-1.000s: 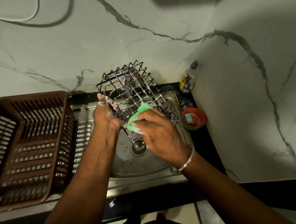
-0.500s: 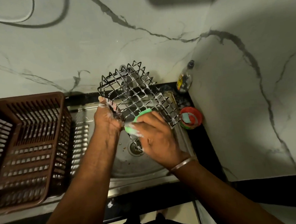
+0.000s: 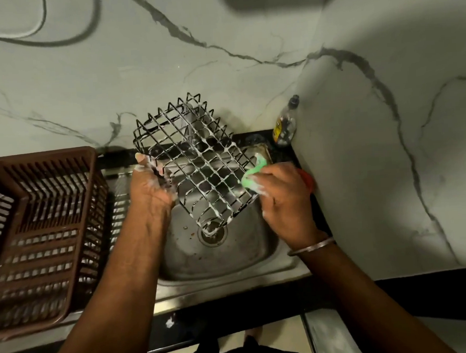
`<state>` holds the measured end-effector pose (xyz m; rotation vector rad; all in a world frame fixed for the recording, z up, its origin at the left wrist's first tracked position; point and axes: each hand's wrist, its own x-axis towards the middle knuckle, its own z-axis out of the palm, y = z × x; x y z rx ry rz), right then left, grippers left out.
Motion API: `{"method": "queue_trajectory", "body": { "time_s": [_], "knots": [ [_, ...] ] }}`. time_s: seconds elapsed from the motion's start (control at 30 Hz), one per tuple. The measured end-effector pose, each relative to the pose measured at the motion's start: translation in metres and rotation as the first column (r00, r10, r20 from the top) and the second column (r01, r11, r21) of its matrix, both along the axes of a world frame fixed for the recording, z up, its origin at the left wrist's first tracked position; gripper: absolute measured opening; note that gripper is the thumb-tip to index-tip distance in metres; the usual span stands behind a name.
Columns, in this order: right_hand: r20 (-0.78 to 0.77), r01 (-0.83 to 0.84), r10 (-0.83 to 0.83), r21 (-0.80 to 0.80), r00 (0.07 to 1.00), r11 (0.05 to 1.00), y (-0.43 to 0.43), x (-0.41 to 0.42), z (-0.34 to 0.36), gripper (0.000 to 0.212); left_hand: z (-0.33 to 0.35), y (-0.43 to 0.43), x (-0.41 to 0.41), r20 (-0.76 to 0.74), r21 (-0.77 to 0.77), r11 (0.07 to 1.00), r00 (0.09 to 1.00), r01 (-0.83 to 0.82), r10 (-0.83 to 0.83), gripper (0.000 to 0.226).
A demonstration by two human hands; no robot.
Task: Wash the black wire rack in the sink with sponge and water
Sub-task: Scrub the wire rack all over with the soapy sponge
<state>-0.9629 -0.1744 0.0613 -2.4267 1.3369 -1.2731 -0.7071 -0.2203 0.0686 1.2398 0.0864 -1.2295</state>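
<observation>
A black wire rack (image 3: 195,162), streaked with white suds, is held tilted over the steel sink (image 3: 218,259), its lower corner near the drain (image 3: 213,233). My left hand (image 3: 152,186) grips the rack's left edge, fingers foamy. My right hand (image 3: 282,198) holds a green sponge (image 3: 253,175) pressed against the rack's right edge. A metal bangle sits on my right wrist.
A brown plastic dish basket (image 3: 39,237) stands on the drainboard at the left. A small bottle (image 3: 286,124) stands in the back right corner, and a red container (image 3: 308,181) peeks out behind my right hand. Marble walls close in behind and to the right.
My right hand has slid the sponge from the rack's lower middle out to its right edge. The left hand keeps its grip; the rack has tilted slightly.
</observation>
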Motion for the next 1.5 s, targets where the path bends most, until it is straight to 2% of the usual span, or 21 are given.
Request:
{"method": "queue_trajectory", "body": {
  "time_s": [0.13, 0.23, 0.27, 0.5, 0.57, 0.67, 0.73, 0.87, 1.03, 1.17, 1.3, 1.4, 1.5],
  "knots": [
    [-0.054, -0.071, 0.07, -0.02, 0.996, 0.997, 0.006, 0.011, -0.003, 0.032, 0.0, 0.005, -0.005, 0.035, 0.021, 0.999, 0.998, 0.042, -0.043, 0.038],
    [0.025, 0.118, -0.12, 0.073, 0.992, 0.99, -0.017, 0.024, 0.004, 0.025, 0.001, 0.009, -0.014, 0.08, 0.011, 0.997, 0.994, 0.075, -0.076, 0.036],
    [0.044, 0.132, -0.137, 0.097, 0.99, 0.986, -0.024, 0.03, 0.006, 0.026, 0.002, 0.012, -0.018, 0.088, 0.005, 0.996, 0.992, 0.088, -0.088, 0.037],
    [-0.022, -0.046, 0.049, 0.089, 0.999, 0.995, 0.004, 0.008, -0.018, 0.024, 0.002, 0.018, 0.0, 0.102, -0.024, 0.997, 0.992, 0.076, -0.073, 0.043],
    [-0.005, -0.008, 0.009, 0.133, 1.0, 0.991, 0.002, 0.016, -0.018, 0.027, -0.002, 0.019, 0.001, 0.089, -0.014, 0.998, 0.995, 0.054, -0.053, 0.045],
    [0.063, 0.07, -0.082, 0.173, 0.995, 0.982, -0.017, 0.042, -0.005, 0.033, -0.01, 0.018, -0.005, 0.1, -0.018, 0.988, 0.984, 0.153, -0.15, 0.04],
    [0.063, 0.062, -0.072, 0.151, 0.995, 0.987, -0.025, 0.043, -0.001, 0.033, -0.013, 0.016, -0.005, 0.116, -0.027, 0.981, 0.976, 0.19, -0.185, 0.037],
    [0.046, 0.013, -0.016, 0.058, 0.999, 0.998, 0.003, 0.022, -0.009, 0.027, -0.006, 0.016, 0.003, 0.118, -0.004, 0.994, 0.987, 0.11, -0.109, 0.049],
    [0.089, 0.107, -0.118, 0.125, 0.989, 0.986, -0.015, 0.044, -0.001, 0.026, -0.009, 0.021, -0.003, 0.042, -0.017, 0.995, 0.994, 0.099, -0.099, 0.043],
    [0.114, 0.154, -0.16, 0.062, 0.981, 0.986, -0.041, 0.06, 0.019, 0.02, -0.006, 0.021, -0.012, 0.076, -0.002, 0.992, 0.989, 0.129, -0.129, 0.034],
    [0.103, 0.136, -0.141, 0.053, 0.985, 0.989, -0.022, 0.053, 0.015, 0.018, -0.006, 0.019, -0.005, 0.096, -0.014, 0.995, 0.991, 0.097, -0.095, 0.028],
    [0.141, 0.169, -0.182, 0.1, 0.973, 0.981, -0.03, 0.064, 0.03, 0.021, -0.018, 0.022, -0.003, 0.06, -0.056, 0.99, 0.99, 0.129, -0.126, 0.034],
    [0.203, 0.214, -0.235, 0.123, 0.95, 0.969, -0.058, 0.077, 0.045, 0.019, -0.023, 0.025, -0.004, 0.102, -0.085, 0.976, 0.976, 0.199, -0.19, 0.046]
  ]
}}
